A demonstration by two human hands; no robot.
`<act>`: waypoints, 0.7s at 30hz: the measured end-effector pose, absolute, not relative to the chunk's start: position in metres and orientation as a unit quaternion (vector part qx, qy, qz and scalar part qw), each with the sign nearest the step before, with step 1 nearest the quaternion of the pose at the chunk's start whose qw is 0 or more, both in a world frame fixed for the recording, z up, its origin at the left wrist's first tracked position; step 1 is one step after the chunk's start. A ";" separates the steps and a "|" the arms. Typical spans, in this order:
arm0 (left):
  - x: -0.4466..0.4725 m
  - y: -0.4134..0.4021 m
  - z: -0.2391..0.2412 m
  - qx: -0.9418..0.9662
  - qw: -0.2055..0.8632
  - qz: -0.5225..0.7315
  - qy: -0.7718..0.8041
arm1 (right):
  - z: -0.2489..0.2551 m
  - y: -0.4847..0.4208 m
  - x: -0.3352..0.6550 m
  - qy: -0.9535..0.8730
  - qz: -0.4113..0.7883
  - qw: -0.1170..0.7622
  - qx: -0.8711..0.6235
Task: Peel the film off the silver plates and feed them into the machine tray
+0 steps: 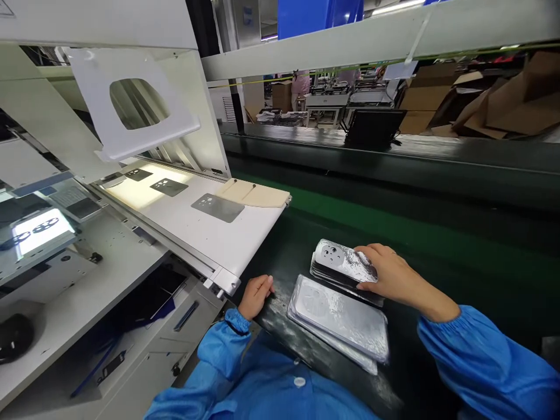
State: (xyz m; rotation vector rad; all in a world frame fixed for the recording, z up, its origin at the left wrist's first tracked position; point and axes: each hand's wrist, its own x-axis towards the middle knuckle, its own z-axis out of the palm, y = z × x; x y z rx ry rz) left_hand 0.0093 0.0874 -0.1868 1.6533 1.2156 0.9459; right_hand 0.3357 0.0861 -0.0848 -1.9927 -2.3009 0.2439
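My right hand [387, 271] grips the right end of a shiny phone back panel [335, 254] with camera holes, thumb on the near edge and fingers on the far one. This panel tops a stack of similar panels [321, 271] on the dark belt. Nearer to me lie clear plastic trays [341, 318], stacked slightly askew, with a phone-shaped recess. My left hand [256, 296] rests at the belt's near edge, its fingers curled together and nothing visible in them.
At left, a white conveyor [205, 233] carries several flat grey phone panels [217, 207] out from under a machine hood [131, 105]. A cream guide plate [258, 192] sits along its far side. A dark monitor [375, 127] stands across the belt, with cardboard boxes [431, 87] behind.
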 end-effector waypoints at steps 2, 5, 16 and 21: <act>0.009 0.088 -0.186 0.665 0.424 0.376 0.487 | -0.083 0.081 0.330 -0.759 0.063 0.065 -0.644; 0.009 0.088 -0.186 0.664 0.424 0.373 0.489 | -0.085 0.060 0.312 -0.798 0.091 0.103 -0.587; 0.009 0.089 -0.187 0.666 0.425 0.374 0.485 | -0.108 0.027 0.262 -0.801 0.136 0.028 -0.582; 0.009 0.089 -0.186 0.666 0.426 0.379 0.481 | -0.111 0.032 0.265 -0.802 0.128 0.025 -0.583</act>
